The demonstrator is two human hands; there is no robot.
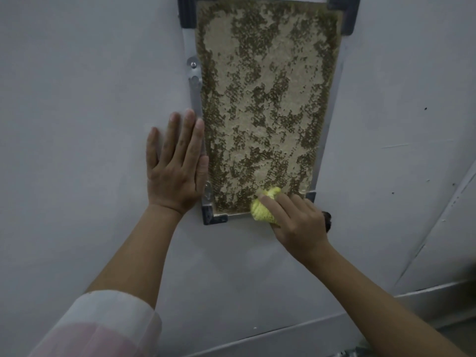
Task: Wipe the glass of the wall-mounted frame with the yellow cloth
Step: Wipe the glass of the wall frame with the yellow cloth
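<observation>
The yellow cloth (265,206) is bunched into a wad under my right hand (296,222), whose fingers curl over it and press it against the glass (260,112) at the bottom edge of the wall-mounted frame (215,219), toward its lower right corner. Behind the glass I see a mottled tan and olive-brown textured panel. The frame has thin pale metal side rails, dark corner pieces, and a metal bracket (194,70) with a screw on its left rail. My left hand (175,163) lies flat, fingers straight and together, on the grey wall (77,124) just beside the frame's left rail, the index finger touching that rail; it holds nothing. A pale sleeve (103,328) covers my left upper forearm. A small dark thing peeks from behind my right hand; I cannot tell what it is.
</observation>
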